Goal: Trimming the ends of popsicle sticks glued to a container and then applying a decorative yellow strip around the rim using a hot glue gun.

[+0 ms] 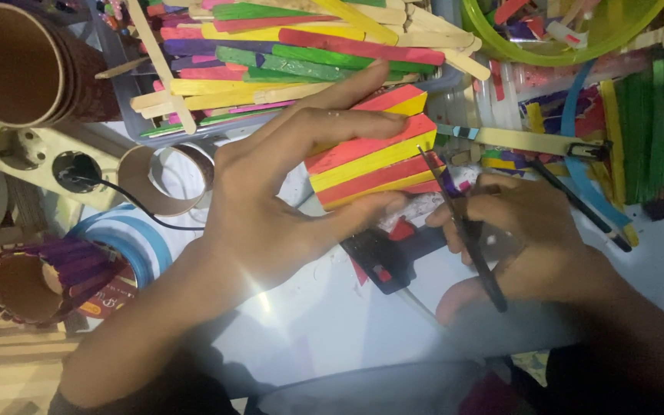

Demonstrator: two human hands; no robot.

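The left hand [270, 207] lies across the middle of the frame, its fingers and thumb closed around a block of red and yellow craft sticks [374, 146], fingers along the upper edge and thumb pressed under the lower one. The block sits just right of centre, tilted so its stripes climb toward the upper right.

The right hand [524, 238] is at centre right, closed on a dark, thin tool [463, 230] whose point touches the block's right end (it may be scissors or a slim blade; motion blur makes it hard to tell). Beneath the two hands lies a black glue gun [386, 257] with red marks, flat on the white table [332, 323].

Above the block, a grey tray [128, 96] holds a loose heap of coloured craft sticks [286, 46] in green, red, yellow, purple and plain wood. A brown cardboard tube [17, 61] fills the upper left corner, with a cream power strip [32, 154] below it carrying a black plug and cord. Just beside that is a roll of clear tape [164, 180], then blue tape rolls [136, 242]. At lower left stands a tube clad in purple sticks [48, 280]. A green plastic bowl [562, 42] sits at the upper right, with stacked green sticks [647, 131] at the far right edge.
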